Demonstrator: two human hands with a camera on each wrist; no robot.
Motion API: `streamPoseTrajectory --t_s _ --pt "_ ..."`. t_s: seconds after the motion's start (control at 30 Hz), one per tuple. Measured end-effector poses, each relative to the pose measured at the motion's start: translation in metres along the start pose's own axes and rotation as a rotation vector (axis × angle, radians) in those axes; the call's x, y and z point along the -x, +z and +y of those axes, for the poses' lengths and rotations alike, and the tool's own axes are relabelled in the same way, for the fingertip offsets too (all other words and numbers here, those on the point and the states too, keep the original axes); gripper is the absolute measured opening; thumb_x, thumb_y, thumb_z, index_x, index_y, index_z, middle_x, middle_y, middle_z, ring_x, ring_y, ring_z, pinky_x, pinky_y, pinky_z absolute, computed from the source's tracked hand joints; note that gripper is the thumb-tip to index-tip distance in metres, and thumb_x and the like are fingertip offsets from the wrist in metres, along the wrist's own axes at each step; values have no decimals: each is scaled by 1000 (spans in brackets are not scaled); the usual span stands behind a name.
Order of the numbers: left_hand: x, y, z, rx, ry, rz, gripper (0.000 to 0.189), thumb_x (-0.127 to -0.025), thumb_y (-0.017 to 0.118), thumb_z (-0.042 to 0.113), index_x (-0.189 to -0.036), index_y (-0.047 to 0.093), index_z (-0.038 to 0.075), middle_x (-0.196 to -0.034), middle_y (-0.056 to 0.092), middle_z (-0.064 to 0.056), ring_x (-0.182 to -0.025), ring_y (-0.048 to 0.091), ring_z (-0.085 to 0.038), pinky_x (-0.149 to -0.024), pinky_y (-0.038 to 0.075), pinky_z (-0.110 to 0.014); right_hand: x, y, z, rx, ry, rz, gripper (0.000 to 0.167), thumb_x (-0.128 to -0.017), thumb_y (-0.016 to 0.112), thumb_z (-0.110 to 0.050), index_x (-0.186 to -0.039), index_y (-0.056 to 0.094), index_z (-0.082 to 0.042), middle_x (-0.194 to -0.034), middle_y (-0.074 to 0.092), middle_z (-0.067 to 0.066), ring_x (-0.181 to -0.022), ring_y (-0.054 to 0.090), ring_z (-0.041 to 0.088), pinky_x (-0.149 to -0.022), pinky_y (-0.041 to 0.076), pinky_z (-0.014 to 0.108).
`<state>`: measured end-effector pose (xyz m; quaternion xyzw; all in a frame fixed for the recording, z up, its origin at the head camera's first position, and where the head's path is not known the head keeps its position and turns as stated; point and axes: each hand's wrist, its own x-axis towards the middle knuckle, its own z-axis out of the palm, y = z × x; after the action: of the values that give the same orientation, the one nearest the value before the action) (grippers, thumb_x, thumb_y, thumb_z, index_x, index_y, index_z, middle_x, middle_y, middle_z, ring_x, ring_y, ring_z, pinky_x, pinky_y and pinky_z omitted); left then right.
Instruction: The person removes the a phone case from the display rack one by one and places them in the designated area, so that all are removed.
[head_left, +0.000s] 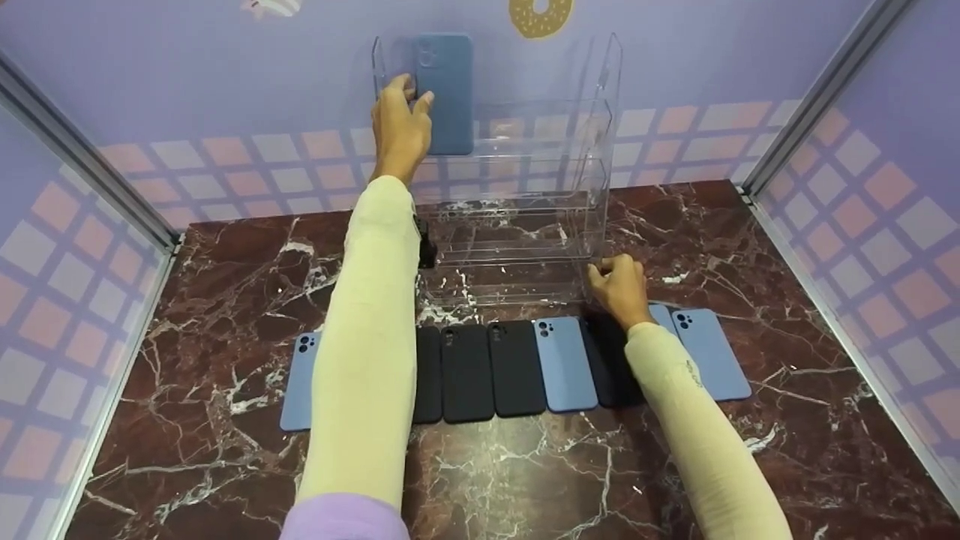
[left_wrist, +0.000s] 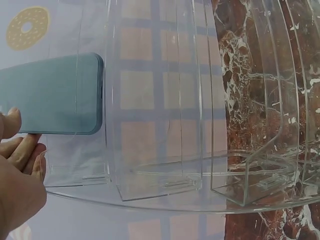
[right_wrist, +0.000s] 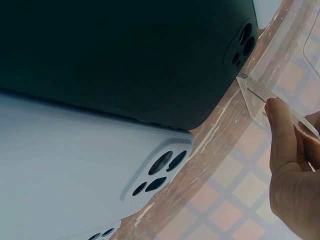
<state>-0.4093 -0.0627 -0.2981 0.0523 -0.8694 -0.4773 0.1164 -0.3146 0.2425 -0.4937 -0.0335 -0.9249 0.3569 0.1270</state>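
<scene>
A blue phone case [head_left: 446,94] stands upright at the top tier of a clear acrylic display stand [head_left: 517,259]. My left hand [head_left: 401,131] holds that case by its left edge. In the left wrist view, the thumb overlaps the blue case [left_wrist: 55,95] and the other fingers sit at its edge. Down at the front right corner of the stand, my right hand [head_left: 621,285] grips the clear side panel. The right wrist view shows the thumb and curled fingers around the transparent edge [right_wrist: 255,95].
A row of phone cases lies on the dark marble table [head_left: 510,480] before the stand, among them a black case [head_left: 517,367], a blue case [head_left: 566,364] and a blue case [head_left: 712,356] at the right end. My left forearm covers part of the row. Patterned panels [head_left: 285,90] enclose the table.
</scene>
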Motion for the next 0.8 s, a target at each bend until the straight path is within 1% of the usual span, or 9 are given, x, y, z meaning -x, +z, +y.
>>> streamPoseTrajectory --t_s 0.07,0.17,0.23,0.3,0.37,0.43,0.53,0.63,0.8 --pt "1 0 -2 -7 32 57 47 -105 53 26 -149 50 11 -145 58 -4 -132 53 -13 -106 41 -22 0 1 -1 -4 -2 -3 22 -91 67 -12 -80 76 5 -81 74 21 -75 68 35 -77 52 52" --pt "3 -1 -6 -29 87 142 35 -104 56 25 -134 65 11 -129 68 -4 -113 63 -12 -95 47 -24 -1 2 -2 -7 -5 -13 22 -92 66 -12 -82 76 6 -83 74 21 -75 68 36 -76 52 51" --pt "5 -1 -9 -29 124 172 29 -103 57 25 -124 72 11 -118 72 -5 -100 64 -14 -87 47 -25 -1 3 -3 -10 -2 -17 22 -92 67 -12 -86 76 7 -86 74 23 -78 69 38 -79 53 52" --pt "6 -3 -11 -3 144 181 27 -103 58 25 -120 74 11 -114 73 -5 -94 62 -14 -83 46 -26 -2 4 -4 -7 2 -21 23 -92 67 -13 -91 76 8 -89 74 24 -84 71 41 -84 52 54" --pt "6 -5 -12 32 159 173 28 -101 60 24 -122 74 11 -115 74 -5 -95 64 -13 -84 47 -24 -3 4 -5 -1 12 -21 25 -92 67 -14 -96 76 9 -93 74 25 -90 71 42 -88 51 55" --pt "5 -8 -12 53 178 160 30 -100 63 23 -126 72 10 -120 73 -5 -100 66 -11 -87 49 -22 -4 4 -5 2 16 -23 26 -92 67 -14 -101 75 10 -96 74 26 -93 70 44 -90 50 56" --pt "4 -10 -13 69 226 152 32 -98 66 23 -126 71 9 -122 72 -7 -106 68 -13 -90 51 -21 -6 4 -4 6 16 -33 25 -92 67 -14 -97 76 8 -95 74 26 -92 70 44 -88 50 56" --pt "4 -11 -12 78 290 170 32 -96 67 23 -123 72 9 -120 73 -9 -105 70 -15 -89 51 -20 -7 6 -5 2 12 -44 24 -93 66 -15 -92 77 7 -94 74 24 -89 69 43 -86 50 56" --pt "8 -17 -5 97 388 231 31 -93 68 23 -118 74 6 -112 75 -10 -100 71 -16 -87 52 -19 -9 9 -6 -6 11 -52 25 -93 66 -15 -93 76 8 -96 74 26 -89 69 43 -87 51 56"
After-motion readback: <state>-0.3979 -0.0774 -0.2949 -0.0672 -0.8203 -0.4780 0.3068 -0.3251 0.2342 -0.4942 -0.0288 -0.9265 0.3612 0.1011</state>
